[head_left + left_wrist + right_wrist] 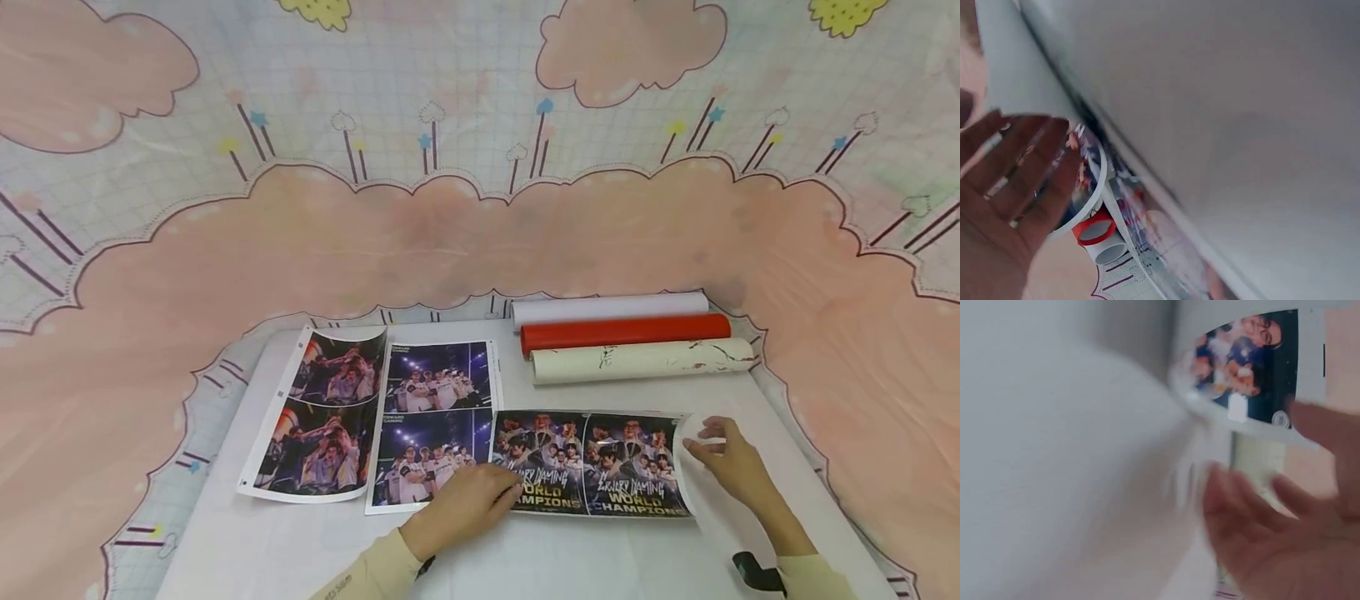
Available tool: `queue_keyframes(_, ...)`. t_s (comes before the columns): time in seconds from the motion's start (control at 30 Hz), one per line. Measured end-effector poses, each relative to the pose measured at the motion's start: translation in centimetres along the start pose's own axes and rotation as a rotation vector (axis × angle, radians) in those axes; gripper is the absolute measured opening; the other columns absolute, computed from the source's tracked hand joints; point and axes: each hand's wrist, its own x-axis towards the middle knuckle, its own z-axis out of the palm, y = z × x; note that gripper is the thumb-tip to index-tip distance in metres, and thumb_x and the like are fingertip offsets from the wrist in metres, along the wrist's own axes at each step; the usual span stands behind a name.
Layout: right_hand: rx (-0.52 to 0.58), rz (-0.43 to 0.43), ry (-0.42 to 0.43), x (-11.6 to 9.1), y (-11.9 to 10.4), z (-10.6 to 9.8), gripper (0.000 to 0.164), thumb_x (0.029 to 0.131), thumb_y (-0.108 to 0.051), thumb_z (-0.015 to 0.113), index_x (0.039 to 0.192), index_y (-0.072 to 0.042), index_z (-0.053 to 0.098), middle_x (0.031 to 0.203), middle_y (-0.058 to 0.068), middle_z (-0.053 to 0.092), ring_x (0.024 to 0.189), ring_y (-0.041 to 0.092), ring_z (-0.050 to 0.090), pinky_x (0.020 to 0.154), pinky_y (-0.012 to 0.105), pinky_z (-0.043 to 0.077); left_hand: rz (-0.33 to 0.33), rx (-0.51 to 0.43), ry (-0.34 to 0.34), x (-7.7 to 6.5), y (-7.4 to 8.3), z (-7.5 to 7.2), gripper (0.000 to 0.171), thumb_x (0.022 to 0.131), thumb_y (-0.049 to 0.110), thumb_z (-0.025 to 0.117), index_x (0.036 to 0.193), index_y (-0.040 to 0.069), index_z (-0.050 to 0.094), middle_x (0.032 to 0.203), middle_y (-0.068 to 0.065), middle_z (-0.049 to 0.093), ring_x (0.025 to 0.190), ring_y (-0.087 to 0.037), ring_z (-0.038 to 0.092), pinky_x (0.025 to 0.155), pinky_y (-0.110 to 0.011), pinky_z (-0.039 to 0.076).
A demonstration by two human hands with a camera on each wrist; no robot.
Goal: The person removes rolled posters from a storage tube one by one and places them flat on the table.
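Observation:
A glossy poster (633, 458) printed with two matching "World Champions" team pictures lies crosswise at the front of the white table, its right end curling up. My left hand (465, 504) rests at its lower left corner; in the left wrist view the fingers (1035, 169) are spread and nearly straight in front of a curled sheet. At the curled right end is my right hand (731, 467). The right wrist view is blurred; there the thumb and fingers stand apart, near a curved printed sheet (1247, 369). Two more posters lie to the left: a team photo (435, 379) and a reddish one (322, 446).
Behind, three rolls lie side by side: a white roll (611, 308), a red roll (626, 333) and a cream roll (645, 361). A patterned cloth (420, 242) hangs around the white table (240, 550). The posters at left overlap or nearly touch.

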Motion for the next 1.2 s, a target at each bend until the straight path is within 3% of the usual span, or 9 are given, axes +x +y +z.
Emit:
queue_keyframes(0.13, 0.013, 0.017, -0.108, -0.1, 0.2, 1.0, 0.058, 0.095, -0.033, 0.064, 0.135, 0.005, 0.047, 0.124, 0.028, 0.057, 0.105, 0.036, 0.061, 0.073, 0.033, 0.052, -0.191, -0.065, 0.005, 0.7, -0.8, -0.7, 0.028, 0.094, 0.021, 0.064, 0.121, 0.013, 0.067, 0.107, -0.002, 0.069, 0.091, -0.015, 0.065, 0.076, -0.028, 0.056)
queue_keyframes(0.27, 0.023, -0.021, -0.113, 0.0, 0.1, 1.8, 0.061, 0.088, -0.029, 0.072, 0.133, 0.006, 0.051, 0.121, 0.026, 0.058, 0.099, 0.028, 0.056, 0.075, 0.032, 0.048, -0.331, -0.114, -0.022, 1.3, -1.8, -0.8, 0.048, 0.085, 0.019, 0.075, 0.131, 0.012, 0.061, 0.117, -0.011, 0.061, 0.101, -0.024, 0.056, 0.085, -0.037, 0.052)
queue_keyframes(0.43, 0.001, -0.072, -0.107, 0.1, -0.1, 2.2, 0.07, 0.079, -0.024, 0.082, 0.134, 0.005, 0.049, 0.127, 0.031, 0.053, 0.103, 0.036, 0.056, 0.083, 0.046, 0.051, -0.391, -0.172, -0.181, 1.9, -2.5, -0.4, 0.081, 0.076, 0.031, 0.084, 0.147, 0.021, 0.045, 0.152, -0.022, 0.039, 0.142, -0.044, 0.031, 0.113, -0.066, 0.026)
queue_keyframes(0.63, -0.012, -0.146, -0.084, 0.2, -0.3, 3.0, 0.07, 0.075, -0.023, 0.084, 0.135, -0.004, 0.053, 0.14, 0.032, 0.048, 0.117, 0.054, 0.054, 0.09, 0.063, 0.048, -0.417, -0.217, -0.253, 2.2, -2.7, -0.1, 0.099, 0.068, 0.035, 0.088, 0.152, 0.027, 0.036, 0.159, -0.022, 0.027, 0.149, -0.043, 0.017, 0.117, -0.069, 0.008)
queue_keyframes(0.8, 0.013, -0.178, -0.036, 0.1, 0.0, 3.5, 0.065, 0.079, -0.019, 0.081, 0.136, -0.006, 0.053, 0.141, 0.028, 0.047, 0.122, 0.055, 0.049, 0.095, 0.067, 0.044, -0.427, -0.22, -0.223, 2.2, -2.8, 0.0, 0.101, 0.068, 0.032, 0.089, 0.153, 0.027, 0.035, 0.158, -0.021, 0.027, 0.147, -0.043, 0.023, 0.118, -0.066, 0.014)
queue_keyframes(0.9, 0.063, -0.187, -0.026, 0.0, 0.2, 3.4, 0.066, 0.081, -0.018, 0.079, 0.14, -0.01, 0.05, 0.143, 0.024, 0.044, 0.12, 0.052, 0.051, 0.091, 0.064, 0.048, -0.434, -0.262, -0.178, 2.2, -2.8, 0.1, 0.1, 0.07, 0.026, 0.088, 0.154, 0.026, 0.033, 0.157, -0.021, 0.026, 0.14, -0.045, 0.036, 0.109, -0.066, 0.033)
queue_keyframes(1.0, 0.171, -0.185, -0.05, 0.2, 0.3, 3.1, 0.071, 0.083, -0.017, 0.078, 0.145, -0.012, 0.044, 0.149, 0.021, 0.034, 0.121, 0.049, 0.049, 0.087, 0.049, 0.055, -0.449, -0.347, -0.128, 2.3, -2.9, 0.2, 0.098, 0.073, 0.019, 0.085, 0.154, 0.028, 0.031, 0.158, -0.02, 0.022, 0.112, -0.039, 0.06, 0.085, -0.051, 0.055)
queue_keyframes(1.1, 0.287, -0.147, -0.089, 0.3, 0.2, 2.7, 0.076, 0.086, -0.019, 0.075, 0.15, -0.012, 0.036, 0.151, 0.023, 0.028, 0.117, 0.039, 0.054, 0.078, 0.032, 0.056, -0.457, -0.428, -0.072, 2.5, -3.1, 0.3, 0.096, 0.076, 0.012, 0.082, 0.155, 0.028, 0.029, 0.158, -0.018, 0.022, 0.095, -0.03, 0.064, 0.065, -0.031, 0.054)
queue_keyframes(1.2, 0.37, -0.107, -0.123, 0.5, 0.1, 2.1, 0.074, 0.089, -0.019, 0.072, 0.151, -0.01, 0.033, 0.149, 0.027, 0.029, 0.106, 0.023, 0.058, 0.074, 0.025, 0.055, -0.472, -0.508, -0.014, 2.6, -3.4, 0.1, 0.094, 0.078, 0.01, 0.081, 0.155, 0.028, 0.03, 0.155, -0.015, 0.027, 0.109, -0.032, 0.06, 0.067, -0.024, 0.049)
